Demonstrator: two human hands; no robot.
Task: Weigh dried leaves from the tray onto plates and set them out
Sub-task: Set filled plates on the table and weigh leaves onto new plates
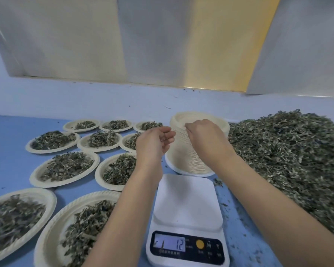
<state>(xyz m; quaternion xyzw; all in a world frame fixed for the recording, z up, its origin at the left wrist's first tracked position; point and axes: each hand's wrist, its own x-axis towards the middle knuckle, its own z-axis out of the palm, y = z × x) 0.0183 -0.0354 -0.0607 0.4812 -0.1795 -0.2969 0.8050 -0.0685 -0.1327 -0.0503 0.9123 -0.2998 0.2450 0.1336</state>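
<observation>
My left forearm covers parts of several filled plates, the leaf pile runs off-frame right, and the scale's labels are illegible.

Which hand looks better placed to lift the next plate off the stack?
Probably the right: the right hand rests on top of the stack, while the left hand hovers beside it holding nothing.

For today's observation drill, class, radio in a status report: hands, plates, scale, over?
Left hand open beside plate stack. Right hand pinching top plate at its rim. Scale bare, nothing blocking it.
</observation>
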